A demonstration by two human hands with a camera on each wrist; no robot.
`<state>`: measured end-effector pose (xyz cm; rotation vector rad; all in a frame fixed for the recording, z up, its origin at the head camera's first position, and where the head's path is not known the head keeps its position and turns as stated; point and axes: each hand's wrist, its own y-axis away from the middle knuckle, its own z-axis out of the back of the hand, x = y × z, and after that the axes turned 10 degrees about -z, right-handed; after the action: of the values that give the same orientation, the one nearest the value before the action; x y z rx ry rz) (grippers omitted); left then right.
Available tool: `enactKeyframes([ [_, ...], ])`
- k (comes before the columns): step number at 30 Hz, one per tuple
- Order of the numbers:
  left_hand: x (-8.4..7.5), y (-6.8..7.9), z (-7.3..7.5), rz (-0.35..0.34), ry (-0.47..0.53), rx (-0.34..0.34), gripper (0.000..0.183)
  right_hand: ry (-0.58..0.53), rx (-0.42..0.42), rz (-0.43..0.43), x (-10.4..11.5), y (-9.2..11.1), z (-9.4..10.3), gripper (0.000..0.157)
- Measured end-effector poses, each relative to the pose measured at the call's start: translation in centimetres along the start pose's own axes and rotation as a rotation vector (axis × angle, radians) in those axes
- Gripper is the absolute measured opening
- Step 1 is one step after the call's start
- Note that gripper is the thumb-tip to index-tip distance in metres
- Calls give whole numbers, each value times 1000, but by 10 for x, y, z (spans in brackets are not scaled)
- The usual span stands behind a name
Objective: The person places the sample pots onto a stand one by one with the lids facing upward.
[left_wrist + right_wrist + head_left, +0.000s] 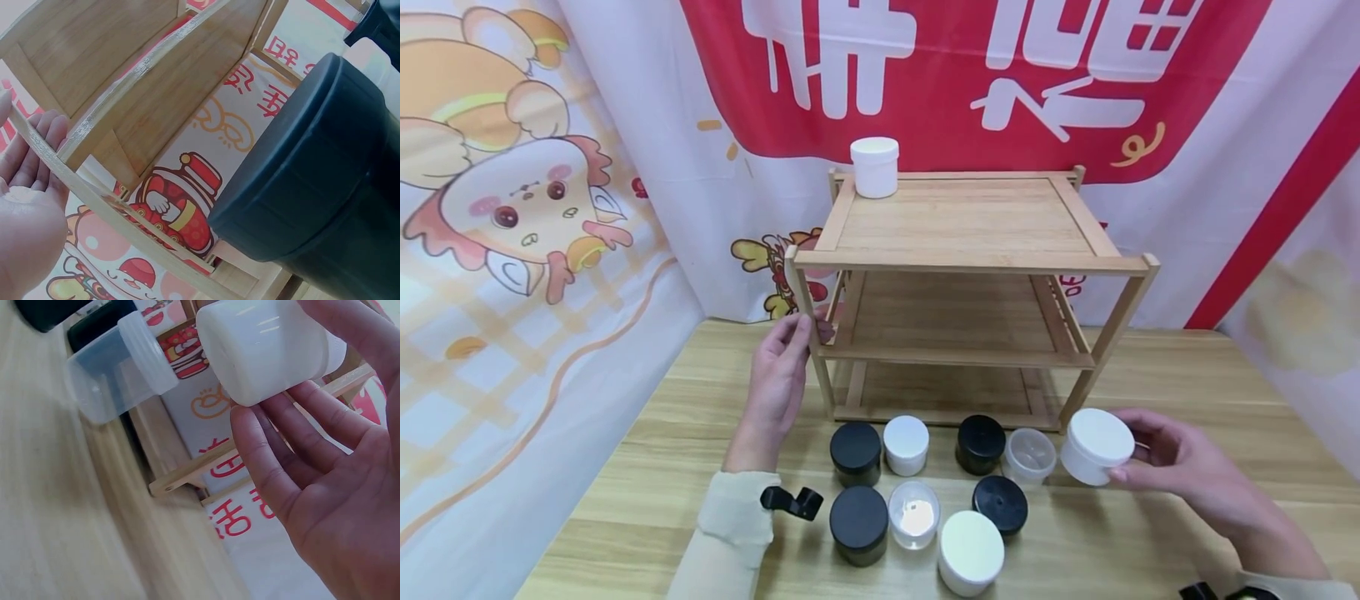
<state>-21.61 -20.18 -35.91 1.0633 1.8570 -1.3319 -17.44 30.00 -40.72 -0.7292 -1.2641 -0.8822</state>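
Head camera, and from where I stand the right hand (1176, 462) grips a white jar (1097, 447), thumb on the near side and fingers round the far side, so the lid is uncovered. I take that side hold as a way of keeping the knuckles off the neighbouring pots. Right wrist view suggests the jar is lifted off the desk (662, 467), since its base shows apart from the wood.

Over on the other side, the left hand (780, 375) has its fingers curled about the left front post (824, 387) of a wooden rack (977, 221); probably that grip steadies a light frame. Above and beyond those fingers, another white jar (875, 168) stands upright at the back left corner of the top board, perhaps put there to be well away from the front edge.

Between the two sets of fingers, more pots stand before the rack, seemingly gathered where either arm can reach. Nearest the left fingers is a black jar (855, 454), with a small white jar (906, 446) just to its right. Just left of the jar in the right fingers sits a clear tub (1028, 456), and a black pot (981, 444) is beside that.
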Motion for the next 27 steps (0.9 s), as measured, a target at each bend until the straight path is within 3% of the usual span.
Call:
enactKeyframes([
  [5, 2, 0, 0, 3, 6, -12, 16, 68, -36, -16, 13, -2, 0, 56],
  [13, 5, 1, 1, 11, -6, -27, 31, 178, -80, -104, 37, -8, -2, 48],
  [20, 5, 0, 0, 13, -3, -25, 16, 260, -118, -155, 62, -18, -6, 49],
  [27, 3, 0, 1, 5, 0, -23, 16, 288, -121, -153, 88, -31, -6, 51],
])
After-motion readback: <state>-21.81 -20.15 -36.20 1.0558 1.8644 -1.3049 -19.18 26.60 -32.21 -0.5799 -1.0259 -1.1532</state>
